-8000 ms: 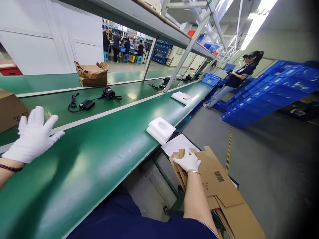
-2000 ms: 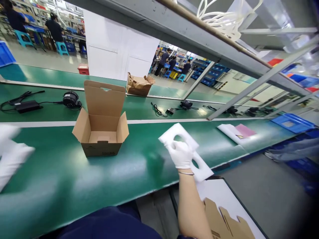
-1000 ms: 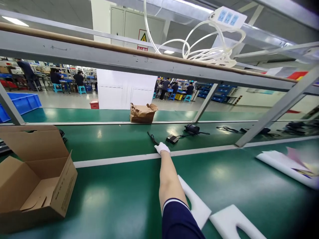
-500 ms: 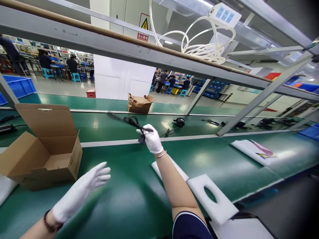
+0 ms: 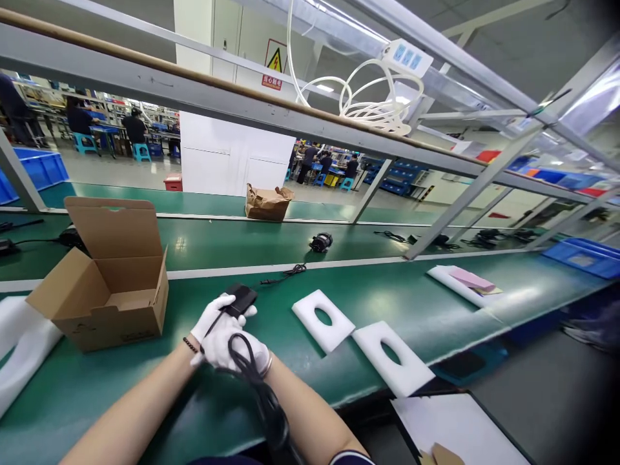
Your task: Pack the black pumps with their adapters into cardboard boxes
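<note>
Wrapped in a white glove, my left hand grips a black power adapter above the green bench, just right of the open carton. My right hand, gloved too, is pressed against the left one below the adapter, with its fingers closed and partly hidden. A black cable, bundled in loops, passes over the right hand and hangs toward me, blurred near the bottom edge. A thin cord runs from the adapter down between the two hands.
An open cardboard box stands at left, beside white foam. Two foam pads with oval holes, one here, lie right. Behind are a round black device, a corded plug and a brown paper-lined box. A shelf beam crosses overhead.
My right hand has come back from the far side of the bench with the adapter and cable. My left hand, open before, has closed on the adapter. The view has shifted.
</note>
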Motion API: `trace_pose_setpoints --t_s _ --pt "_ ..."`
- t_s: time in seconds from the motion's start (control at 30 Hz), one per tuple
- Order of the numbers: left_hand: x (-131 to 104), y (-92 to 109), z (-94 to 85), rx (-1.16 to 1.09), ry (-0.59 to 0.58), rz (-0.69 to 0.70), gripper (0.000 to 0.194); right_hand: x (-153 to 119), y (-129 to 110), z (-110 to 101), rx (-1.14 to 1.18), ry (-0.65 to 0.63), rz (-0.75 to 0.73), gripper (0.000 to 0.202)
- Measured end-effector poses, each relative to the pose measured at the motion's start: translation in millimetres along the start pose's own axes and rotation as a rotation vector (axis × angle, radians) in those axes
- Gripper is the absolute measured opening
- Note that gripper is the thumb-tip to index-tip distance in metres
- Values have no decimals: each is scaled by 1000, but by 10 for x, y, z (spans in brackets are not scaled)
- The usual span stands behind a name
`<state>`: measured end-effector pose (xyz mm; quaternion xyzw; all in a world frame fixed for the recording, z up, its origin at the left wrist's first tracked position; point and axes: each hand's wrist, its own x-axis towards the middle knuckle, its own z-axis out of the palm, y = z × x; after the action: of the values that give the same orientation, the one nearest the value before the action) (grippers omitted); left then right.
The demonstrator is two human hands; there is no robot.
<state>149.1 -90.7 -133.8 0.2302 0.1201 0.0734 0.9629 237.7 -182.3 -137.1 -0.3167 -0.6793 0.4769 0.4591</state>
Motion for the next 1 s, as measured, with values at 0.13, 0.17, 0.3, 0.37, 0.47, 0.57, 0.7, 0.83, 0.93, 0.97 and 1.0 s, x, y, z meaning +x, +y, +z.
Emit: trace_pose_setpoints --t_s 0.13,0.17,0.3,0.37,0.47,0.57,0.7,0.83,0.93,0.97,1.0 --pt "-179 154 -70 50 75 349 58 -317 34 -221 54 -196 51 33" --pt "-231 176 -80 89 76 389 63 -413 -10 -344 -9 -199 101 23" --pt "-458 91 -136 172 16 385 74 -697 -296 -1076 -311 57 452 21" --pt "-571 -30 -188 199 -52 336 75 -716 -386 -1559 -434 330 594 24" --pt "-712 -215 -266 223 -127 195 73 -587 -331 -2340 -596 790 755 29" --pt "-804 -309 -311 260 -97 53 67 -365 -97 -3003 -682 1167 961 51" --pt "-822 -264 -370 630 116 -88 41 -89 261 -3508 -656 1402 1106 89" --pt "-665 -222 -414 998 388 -167 38 80 509 -3732 -631 1506 1101 101" --pt "-505 -276 -405 1269 525 -102 49 115 567 -3808 -598 1570 1029 93" --pt "-470 -302 -397 1361 556 -32 52 110 554 -3815 -571 1582 996 90" --pt "-449 -324 -385 1435 586 59 54 99 525 -3812 -534 1585 954 86"
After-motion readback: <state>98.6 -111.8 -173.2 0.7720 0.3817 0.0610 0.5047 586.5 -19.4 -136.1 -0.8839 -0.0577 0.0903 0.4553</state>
